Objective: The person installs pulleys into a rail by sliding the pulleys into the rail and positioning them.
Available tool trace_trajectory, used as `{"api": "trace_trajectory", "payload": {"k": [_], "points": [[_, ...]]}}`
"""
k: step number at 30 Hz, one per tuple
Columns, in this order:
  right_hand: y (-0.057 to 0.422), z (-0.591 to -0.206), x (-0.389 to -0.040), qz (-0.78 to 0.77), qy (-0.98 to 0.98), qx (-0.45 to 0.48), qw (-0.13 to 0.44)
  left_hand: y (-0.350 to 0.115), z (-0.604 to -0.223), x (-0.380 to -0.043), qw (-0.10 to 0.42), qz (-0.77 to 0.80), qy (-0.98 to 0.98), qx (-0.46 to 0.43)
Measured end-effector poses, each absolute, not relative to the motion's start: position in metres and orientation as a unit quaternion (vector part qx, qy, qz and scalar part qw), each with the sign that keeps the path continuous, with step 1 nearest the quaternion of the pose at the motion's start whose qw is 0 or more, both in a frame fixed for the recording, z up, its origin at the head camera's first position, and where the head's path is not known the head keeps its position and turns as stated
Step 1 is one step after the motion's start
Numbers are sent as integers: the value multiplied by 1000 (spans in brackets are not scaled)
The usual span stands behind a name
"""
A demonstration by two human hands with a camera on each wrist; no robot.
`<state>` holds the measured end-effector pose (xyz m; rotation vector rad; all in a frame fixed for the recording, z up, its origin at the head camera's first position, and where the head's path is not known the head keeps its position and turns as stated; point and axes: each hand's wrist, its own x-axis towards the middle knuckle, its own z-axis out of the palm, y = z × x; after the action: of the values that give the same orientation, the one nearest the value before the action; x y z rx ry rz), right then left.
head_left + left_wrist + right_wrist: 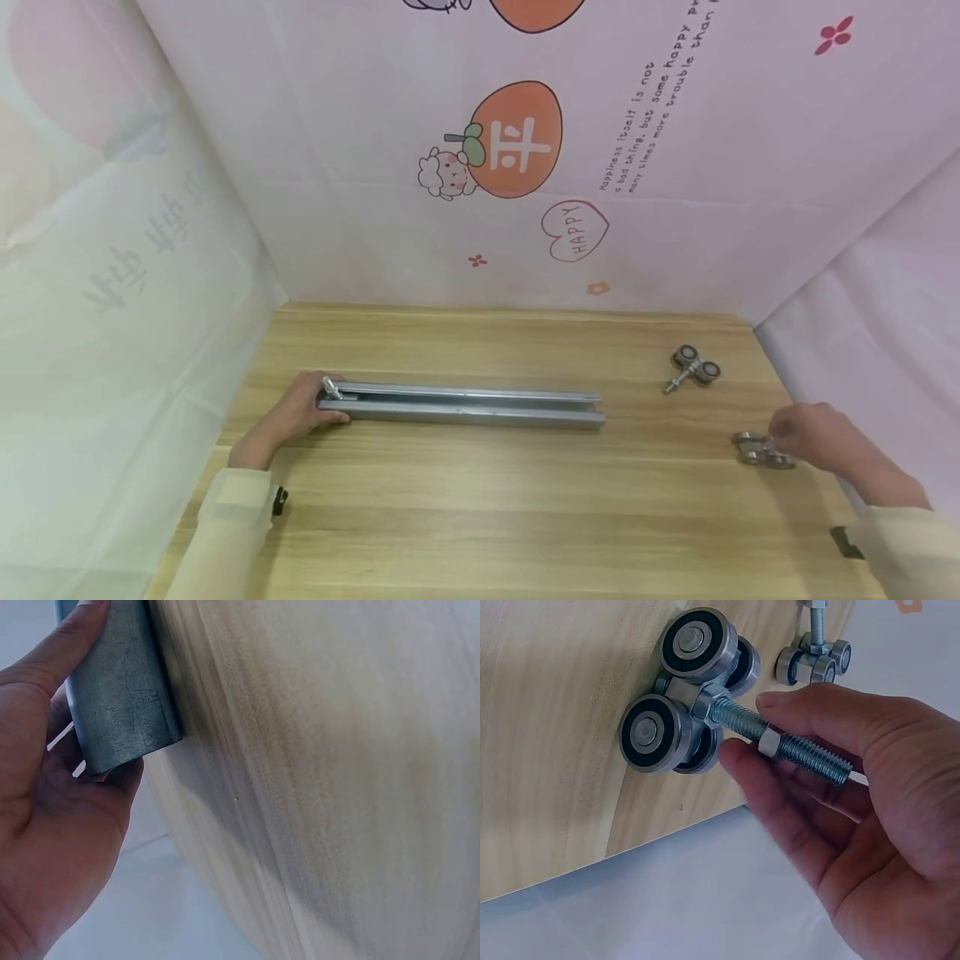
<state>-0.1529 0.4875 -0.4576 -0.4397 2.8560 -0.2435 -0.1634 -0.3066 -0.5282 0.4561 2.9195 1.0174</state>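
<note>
My left hand point(303, 404) grips the left end of a silver steel track point(480, 411), a channel with a slot along its top. In the left wrist view the thumb lies over the track's side wall point(124, 697) and fingers curl round behind. A threaded bolt point(332, 388) stands tilted out of the slot near that hand; what it is fixed to is mostly hidden inside. At the right, my right hand point(817, 435) holds a four-wheeled roller trolley point(682, 694) by its bolt point(810, 757), between thumb and fingers. The trolley's wheels are at the wood surface.
A second roller trolley point(696, 365) lies on the wooden table point(480, 508) behind the right hand, its bolt pointing toward the front left. A printed white cloth point(360, 208) stands as a wall at the back, with pale cloth along both sides.
</note>
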Motion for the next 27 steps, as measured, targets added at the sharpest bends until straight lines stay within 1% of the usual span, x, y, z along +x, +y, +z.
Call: {"api": "trace_trajectory", "payload": {"k": [5, 8, 13, 20, 27], "points": [[487, -460, -151, -105, 973, -135, 152, -306, -529, -162, 3, 330, 933, 147], [487, -464, -150, -108, 973, -130, 156, -306, -529, -163, -1, 332, 931, 152], [486, -465, -148, -100, 976, -133, 139, -307, -530, -164, -1, 334, 930, 156], [485, -467, -150, -84, 979, -129, 136, -308, -531, -163, -3, 335, 929, 155], [484, -468, -151, -75, 979, -152, 116, -307, -531, -166, 4, 330, 931, 157]]}}
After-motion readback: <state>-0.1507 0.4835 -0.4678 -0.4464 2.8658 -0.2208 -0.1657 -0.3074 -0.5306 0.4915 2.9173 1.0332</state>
